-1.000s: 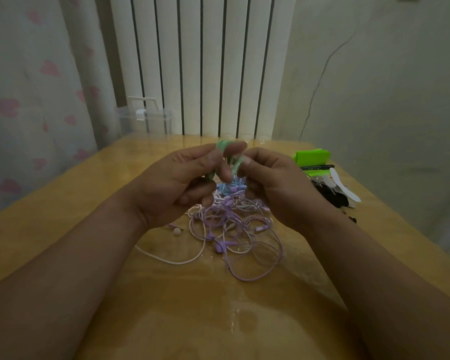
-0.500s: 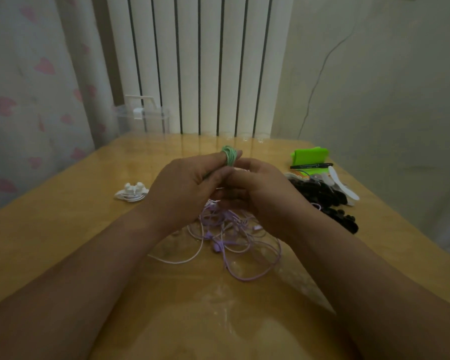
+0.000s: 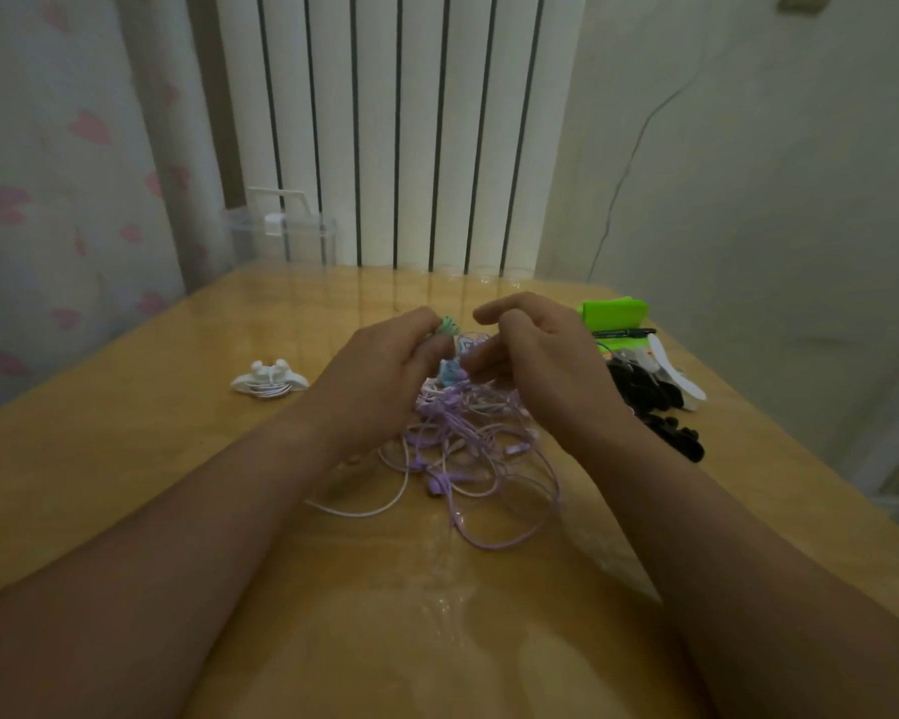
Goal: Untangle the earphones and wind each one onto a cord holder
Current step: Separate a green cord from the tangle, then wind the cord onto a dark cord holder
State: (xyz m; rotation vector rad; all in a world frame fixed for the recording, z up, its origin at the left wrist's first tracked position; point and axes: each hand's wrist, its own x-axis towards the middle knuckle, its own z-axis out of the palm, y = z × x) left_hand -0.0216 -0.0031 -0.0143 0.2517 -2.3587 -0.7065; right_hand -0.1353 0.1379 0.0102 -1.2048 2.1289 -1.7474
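Hands lowered onto purple earphone tangle (image 3: 468, 448) since a moment ago. Left hand (image 3: 385, 376) pinching green wound cord bundle (image 3: 447, 325); right hand (image 3: 535, 355) now off it, fingers loosely curled, apparently empty. Finished white holder (image 3: 269, 382) lying left. Probably setting green down next.

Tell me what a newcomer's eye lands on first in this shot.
Two bare forearms meet at the middle of the wooden table, the left hand pinching a small green wound bundle and the right hand curled beside it. Under them sprawls a tangle of purple and white earphone cords. Off to the left lies a white earphone on a cord holder, already wound.
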